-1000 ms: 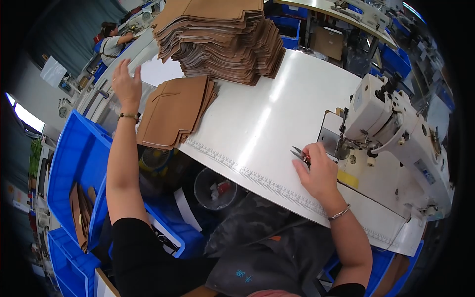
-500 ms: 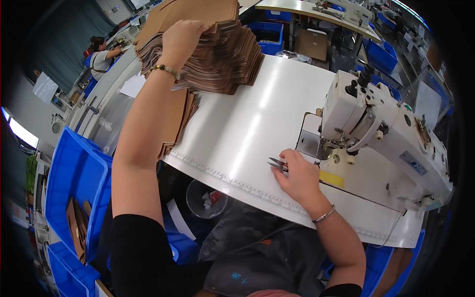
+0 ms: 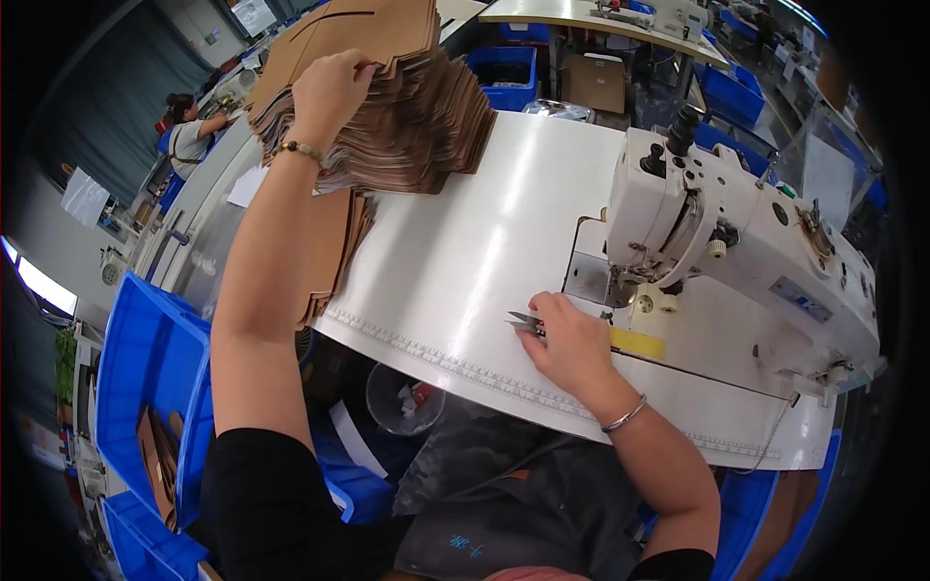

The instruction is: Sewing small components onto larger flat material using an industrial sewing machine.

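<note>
At the upper left, my left hand [image 3: 327,87] pinches the edge of the top sheet on a tall, uneven stack of brown cut pieces [image 3: 417,136]. A smaller brown stack [image 3: 334,252] lies beneath my left forearm, partly hidden by it. On the white table, my right hand [image 3: 572,344] is closed round small snips [image 3: 523,321], their blades pointing left. It is just below the needle area of a white sewing machine [image 3: 727,242], beside a yellow strip [image 3: 635,341].
Blue bins [image 3: 145,339] stand at the left and below the table, near a small bucket [image 3: 407,397]. The table's ruled front edge [image 3: 446,363] crosses below my hands. A co-worker [image 3: 189,136] sits at the far left; another table [image 3: 591,19] is behind.
My left hand has moved up and right from beside the smaller stack onto the tall stack's top edge and closed there. My right hand, holding the snips, has shifted left in the picture.
</note>
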`<state>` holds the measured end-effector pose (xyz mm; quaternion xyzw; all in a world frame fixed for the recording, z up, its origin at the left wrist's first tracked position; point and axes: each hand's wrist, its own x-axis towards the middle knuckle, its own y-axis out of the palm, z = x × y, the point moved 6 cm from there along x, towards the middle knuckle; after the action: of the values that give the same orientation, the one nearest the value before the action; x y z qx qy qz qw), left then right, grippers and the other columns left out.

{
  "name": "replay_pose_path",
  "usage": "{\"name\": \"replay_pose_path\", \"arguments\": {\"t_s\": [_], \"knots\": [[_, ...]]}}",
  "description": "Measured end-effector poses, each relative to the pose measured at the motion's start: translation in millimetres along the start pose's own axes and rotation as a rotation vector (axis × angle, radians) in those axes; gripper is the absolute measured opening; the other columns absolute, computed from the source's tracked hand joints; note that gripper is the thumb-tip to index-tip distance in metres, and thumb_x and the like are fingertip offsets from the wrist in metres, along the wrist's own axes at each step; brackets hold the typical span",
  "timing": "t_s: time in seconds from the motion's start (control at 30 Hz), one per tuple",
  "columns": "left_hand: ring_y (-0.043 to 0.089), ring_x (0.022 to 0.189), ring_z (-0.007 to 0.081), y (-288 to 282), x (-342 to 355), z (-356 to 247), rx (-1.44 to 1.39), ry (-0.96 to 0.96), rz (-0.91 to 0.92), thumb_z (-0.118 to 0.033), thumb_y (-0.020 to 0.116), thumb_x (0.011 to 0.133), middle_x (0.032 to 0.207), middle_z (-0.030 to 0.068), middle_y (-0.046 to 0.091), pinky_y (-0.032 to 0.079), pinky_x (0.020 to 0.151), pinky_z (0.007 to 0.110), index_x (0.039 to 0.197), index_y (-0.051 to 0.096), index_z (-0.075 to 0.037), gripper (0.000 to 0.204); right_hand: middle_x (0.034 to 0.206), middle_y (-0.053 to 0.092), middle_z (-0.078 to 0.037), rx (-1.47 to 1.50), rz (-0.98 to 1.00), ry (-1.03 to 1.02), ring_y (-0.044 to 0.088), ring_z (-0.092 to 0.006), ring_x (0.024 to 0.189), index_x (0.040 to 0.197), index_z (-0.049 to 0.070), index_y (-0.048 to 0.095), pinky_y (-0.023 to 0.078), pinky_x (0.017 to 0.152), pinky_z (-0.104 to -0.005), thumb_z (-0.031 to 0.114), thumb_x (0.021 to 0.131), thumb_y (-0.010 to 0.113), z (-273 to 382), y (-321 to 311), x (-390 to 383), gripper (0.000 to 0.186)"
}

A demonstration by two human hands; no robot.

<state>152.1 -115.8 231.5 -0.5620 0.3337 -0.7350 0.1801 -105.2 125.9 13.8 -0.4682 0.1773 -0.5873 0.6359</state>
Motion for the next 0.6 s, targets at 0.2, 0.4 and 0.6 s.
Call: {"name": "replay_pose_path", "arguments": {"t_s": [0.2, 0.4, 0.6], "knots": [[0.073, 0.089, 0.0319, -11, 1, 30, -0.237, -0.255, -0.196, -0.027, 0.066, 0.097, 0.092, 0.0097, 0.077, 0.056, 0.077, 0.042, 0.099, 0.076, -0.012, 0.018, 0.092, 0.062, -0.009, 0.007, 0.002, -0.011, 0.068, -0.032, 0.072, 0.106, 0.008, 0.056, 0.053, 0.059, -0.0438, 0.028, 0.088, 0.074, 7, 1, -1, 0.032], [0.072, 0.1, 0.0324, -72, -8, -12, -0.345, 0.021, -0.446, -0.016, 0.07, 0.095, 0.1, 0.0108, 0.077, 0.055, 0.086, 0.039, 0.099, 0.071, -0.003, 0.014, 0.085, 0.062, -0.006, 0.036, -0.144, -0.189, 0.064, -0.0264, 0.064, 0.096, 0.009, 0.058, 0.05, 0.054, -0.0382, 0.023, 0.086, 0.077, 22, -14, -7, 0.026], [0.064, 0.123, 0.0324, -63, -144, -134, -0.307, 0.414, -0.026, -0.004, 0.072, 0.088, 0.12, 0.0063, 0.074, 0.048, 0.107, 0.049, 0.093, 0.066, -0.005, 0.008, 0.082, 0.062, -0.005, -0.159, -0.33, -0.448, 0.057, -0.0157, 0.055, 0.087, 0.008, 0.063, 0.044, 0.047, -0.0281, 0.016, 0.083, 0.072, 44, -45, -22, 0.012]]}}
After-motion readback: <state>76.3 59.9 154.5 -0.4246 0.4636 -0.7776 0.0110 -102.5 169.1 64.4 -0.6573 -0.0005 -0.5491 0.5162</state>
